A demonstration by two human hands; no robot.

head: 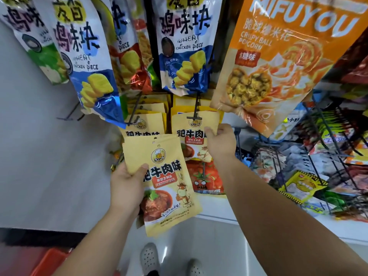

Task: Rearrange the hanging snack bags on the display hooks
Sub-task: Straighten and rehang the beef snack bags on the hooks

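My left hand grips a small stack of tan beef-flavour snack bags by their left edge, thumb across the front, held free of the rack. My right hand pinches the right edge of the front tan bag that hangs on a black display hook. More of the same tan bags hang on the neighbouring hook to the left, partly hidden behind the held stack.
Blue-and-white chicken-piece bags and a large orange popcorn bag hang above. Red tomato bags hang below the tan ones. A wire rack of mixed snacks fills the right. A white wall lies left, an orange basket on the floor.
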